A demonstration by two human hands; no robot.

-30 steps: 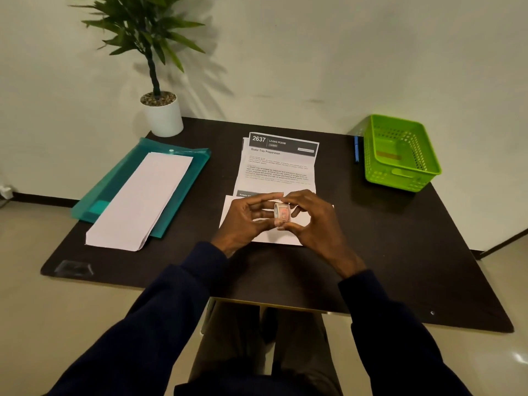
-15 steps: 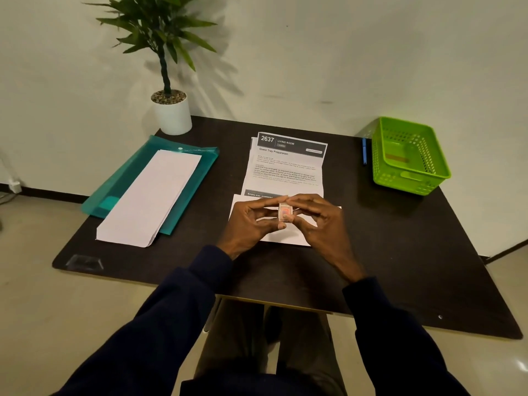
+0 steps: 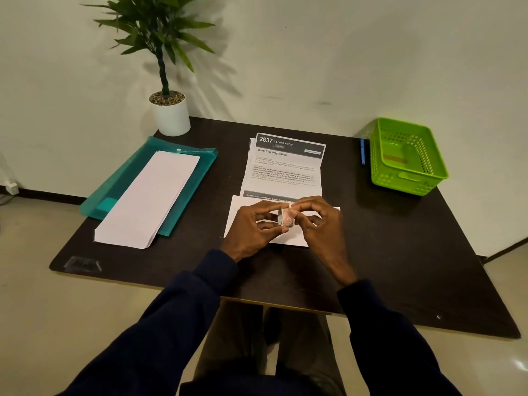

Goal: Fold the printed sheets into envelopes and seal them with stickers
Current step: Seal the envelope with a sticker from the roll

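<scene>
Both hands meet over the middle of a dark desk point(image 3: 400, 252). Left hand point(image 3: 251, 227) pinches a small roll of pinkish stickers point(image 3: 286, 217) between thumb and fingers, the roll standing on edge with its open core facing left. Right hand point(image 3: 317, 221) closes its fingertips on the roll's right side. Under the hands lies a printed sheet point(image 3: 285, 170), its long axis running away from the person, heading at the far end, near end folded up into a white flap point(image 3: 243, 210).

To the left, a stack of folded white sheets point(image 3: 151, 198) lies on a teal plastic folder point(image 3: 197, 167), angled toward the far right. At the far right sits a green perforated basket point(image 3: 411, 178) holding what looks like a flat brownish strip point(image 3: 395, 158); what it is cannot be told. A blue pen point(image 3: 362, 152) lies just beside the basket. A potted plant point(image 3: 168, 110) stands at the far left corner.
</scene>
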